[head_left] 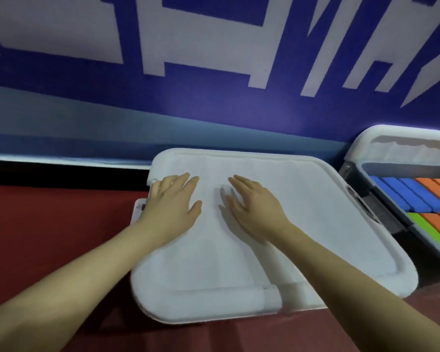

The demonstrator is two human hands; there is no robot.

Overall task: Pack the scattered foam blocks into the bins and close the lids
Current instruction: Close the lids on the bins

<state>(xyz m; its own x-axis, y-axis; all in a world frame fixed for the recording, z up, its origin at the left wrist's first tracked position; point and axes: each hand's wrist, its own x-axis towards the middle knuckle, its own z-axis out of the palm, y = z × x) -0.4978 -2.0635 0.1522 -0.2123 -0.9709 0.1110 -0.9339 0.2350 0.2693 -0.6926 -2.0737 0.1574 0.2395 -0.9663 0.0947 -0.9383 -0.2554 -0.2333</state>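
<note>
Blue-and-white wall behind, red floor [48, 237] below in the head view. Both hands are spread flat on the white lid [302, 224] of the near bin: left hand [172, 204] at ten o'clock, right hand [252, 207] near centre, fingers straight, pressing. Lid-closing is under way, I'd say. At three o'clock the second bin [366, 171] stands open, foam blocks [417, 196] packed inside; its lid likely comes next.
</note>
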